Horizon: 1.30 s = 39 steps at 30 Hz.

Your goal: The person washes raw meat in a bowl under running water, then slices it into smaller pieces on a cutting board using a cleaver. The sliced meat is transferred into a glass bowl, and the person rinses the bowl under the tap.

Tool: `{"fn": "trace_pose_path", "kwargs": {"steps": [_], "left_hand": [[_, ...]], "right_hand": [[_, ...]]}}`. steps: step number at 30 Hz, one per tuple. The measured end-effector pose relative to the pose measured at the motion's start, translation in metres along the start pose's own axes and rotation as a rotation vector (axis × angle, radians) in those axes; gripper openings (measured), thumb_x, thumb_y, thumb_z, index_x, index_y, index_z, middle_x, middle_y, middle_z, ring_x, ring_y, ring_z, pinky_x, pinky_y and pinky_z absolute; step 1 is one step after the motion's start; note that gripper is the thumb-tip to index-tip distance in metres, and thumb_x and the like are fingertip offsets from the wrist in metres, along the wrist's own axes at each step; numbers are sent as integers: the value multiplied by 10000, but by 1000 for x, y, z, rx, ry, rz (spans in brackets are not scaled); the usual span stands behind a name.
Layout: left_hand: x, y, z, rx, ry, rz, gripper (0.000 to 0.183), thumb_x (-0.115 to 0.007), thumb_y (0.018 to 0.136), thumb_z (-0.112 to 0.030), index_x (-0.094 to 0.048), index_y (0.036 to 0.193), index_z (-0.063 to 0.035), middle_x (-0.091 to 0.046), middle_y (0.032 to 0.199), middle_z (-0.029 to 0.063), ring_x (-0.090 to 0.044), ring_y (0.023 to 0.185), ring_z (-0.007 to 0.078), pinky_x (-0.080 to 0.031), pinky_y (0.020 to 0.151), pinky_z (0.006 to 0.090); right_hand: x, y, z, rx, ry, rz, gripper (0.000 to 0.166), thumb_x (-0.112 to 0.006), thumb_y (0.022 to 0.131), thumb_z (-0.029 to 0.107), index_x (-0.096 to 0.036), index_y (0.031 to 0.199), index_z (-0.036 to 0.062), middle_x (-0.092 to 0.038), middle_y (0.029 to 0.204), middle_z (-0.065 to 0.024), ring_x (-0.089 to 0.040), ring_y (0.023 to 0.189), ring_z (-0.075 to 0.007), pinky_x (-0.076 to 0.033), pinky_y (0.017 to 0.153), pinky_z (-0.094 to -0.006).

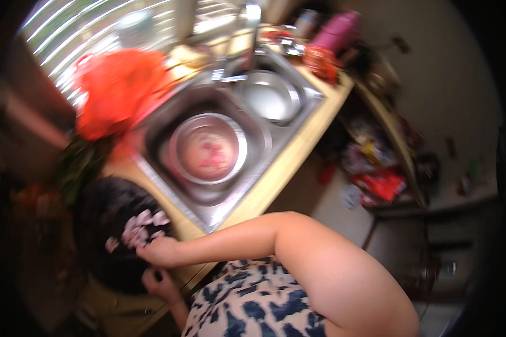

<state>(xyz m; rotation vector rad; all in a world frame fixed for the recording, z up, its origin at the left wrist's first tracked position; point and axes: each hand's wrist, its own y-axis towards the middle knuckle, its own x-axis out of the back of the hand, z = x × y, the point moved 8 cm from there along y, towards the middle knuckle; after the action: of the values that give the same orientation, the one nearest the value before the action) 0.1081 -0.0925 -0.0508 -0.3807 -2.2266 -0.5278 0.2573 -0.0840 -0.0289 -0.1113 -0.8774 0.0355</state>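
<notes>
My right hand [159, 252] reaches over the near edge of a dark round board [109, 269], its fingers against a small heap of pale pink pieces that look like cut raw meat [137, 231]. Whether it grips a piece is hidden and blurred. Just below it, at the board's edge, my left hand [158, 283] has its fingers curled; I cannot tell if something is in them. In the sink [152, 122] beside the board stands a metal bowl [240, 126] with liquid and reddish pieces in it.
A second metal bowl [295, 99] stands in the smaller basin, near the faucet [253, 38]. Red plastic bags [118, 88] and leafy greens [78, 164] lie behind the board. A pink bottle-like container [337, 31] stands at the counter's far corner.
</notes>
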Motion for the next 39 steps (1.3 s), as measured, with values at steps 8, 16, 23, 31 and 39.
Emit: {"fn": "trace_pose_path", "kwargs": {"steps": [8, 16, 23, 31, 39], "left_hand": [[15, 12, -12, 162, -14, 33, 136, -719, 813, 6, -641, 925, 4, -662, 951, 147, -622, 898, 338, -507, 818, 432], [12, 73, -88, 12, 27, -212, 193, -721, 862, 0, -644, 1038, 7, -646, 1108, 153, -624, 1029, 330, -494, 916, 407], [-229, 131, -254, -245, -205, 536, 423, -790, 794, -140, -642, 1182, -56, -646, 1198, 144, -589, 1181, 325, -461, 1036, 439], [-501, 157, -199, 161, 163, 930, 1126, -934, 517, -466, -440, 1501, -229, -322, 1557, 182, -322, 1431, 432, -336, 1184, 491], [-524, 97, -227, 8, 283, 912, 831, -858, 609, -528, -603, 1369, -307, -394, 1498, 235, -365, 1385, 493, -355, 1158, 530]], "right_hand": [[45, 29, 25, 39, 411, -213, 272, -597, 904, 104, -495, 1141, 17, -672, 847, -248, -678, 808, -457, -540, 691, -508], [161, -86, -105, -53, 636, -258, 318, -664, 914, 153, -483, 1137, 17, -685, 877, -272, -668, 867, -481, -532, 718, -501], [260, -246, -288, -542, 592, -435, 547, -704, 934, 134, -450, 1359, -98, -704, 1007, -159, -715, 910, -192, -561, 758, -321], [294, -402, -395, -869, 663, -589, 266, -647, 927, 49, -539, 1162, -14, -676, 821, -80, -620, 602, -121, -490, 531, -277], [305, -436, -436, -891, 808, -662, 212, -629, 945, 38, -522, 1124, 4, -626, 731, -27, -510, 474, -56, -397, 409, -234]]}}
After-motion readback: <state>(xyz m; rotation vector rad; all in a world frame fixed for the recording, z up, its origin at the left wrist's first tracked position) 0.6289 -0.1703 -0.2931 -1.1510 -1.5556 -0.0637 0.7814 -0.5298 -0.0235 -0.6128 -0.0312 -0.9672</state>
